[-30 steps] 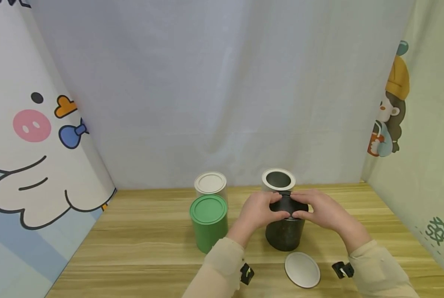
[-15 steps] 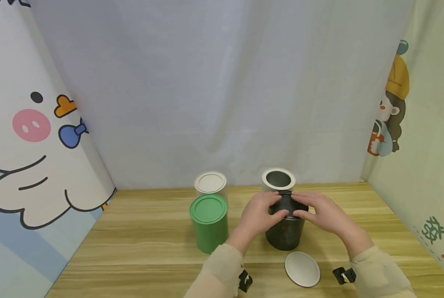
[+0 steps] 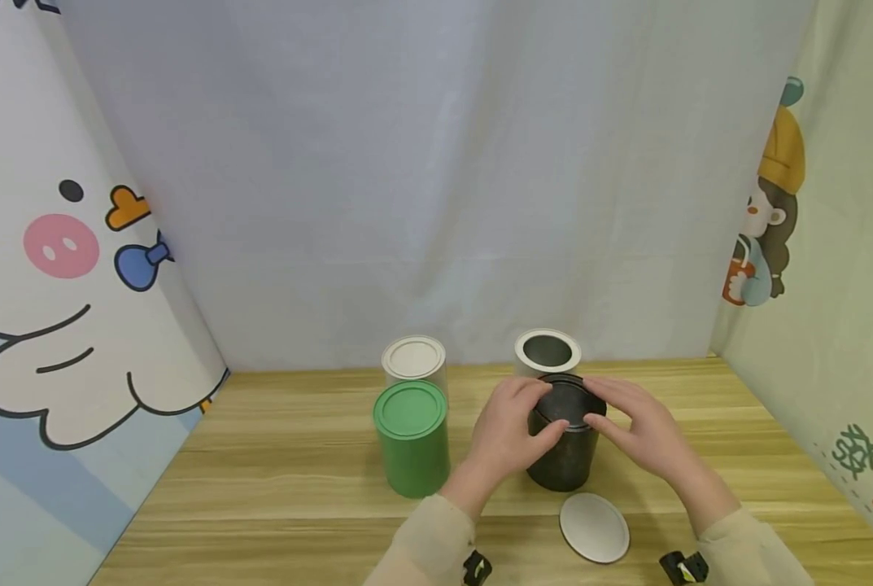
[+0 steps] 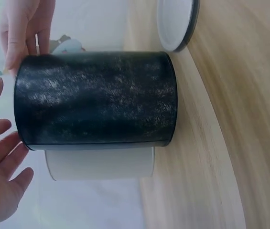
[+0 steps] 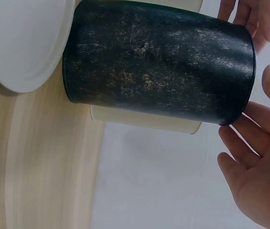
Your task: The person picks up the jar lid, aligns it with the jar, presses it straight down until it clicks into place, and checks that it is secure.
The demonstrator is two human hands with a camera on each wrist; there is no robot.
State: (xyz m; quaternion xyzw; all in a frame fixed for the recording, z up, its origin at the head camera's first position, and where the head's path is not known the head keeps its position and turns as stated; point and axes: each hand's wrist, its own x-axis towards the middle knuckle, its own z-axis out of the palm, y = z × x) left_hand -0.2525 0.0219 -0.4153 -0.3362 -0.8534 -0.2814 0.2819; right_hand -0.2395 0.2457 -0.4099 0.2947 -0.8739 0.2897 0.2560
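A black can [image 3: 562,465] with scuffed sides stands upright on the wooden table, its dark top [image 3: 571,405] partly covered by fingers. My left hand [image 3: 508,427] is at the left of the top rim, with fingers and thumb loosely spread. On the opposite side, my right hand [image 3: 643,425] hovers around the rim in the same way. In the left wrist view, the fingertips of the left hand [image 4: 1,167] lie close to the can's upper edge. The right wrist view has the right hand [image 5: 264,167] with fingertips at the rim; firm contact is hard to tell.
In front of the black can lies a flat round white lid [image 3: 594,529]. An open-topped white can [image 3: 548,335] stands directly behind. To the left are a lidded green can [image 3: 414,460] and a lidded white can [image 3: 414,360]. A grey-white curtain [image 3: 407,179] hangs behind the table.
Both hands, earlier close together on the black can's top, have drawn slightly apart, with thumbs and fingers easing outward toward the rim. More of the top shows. The can stays in place.
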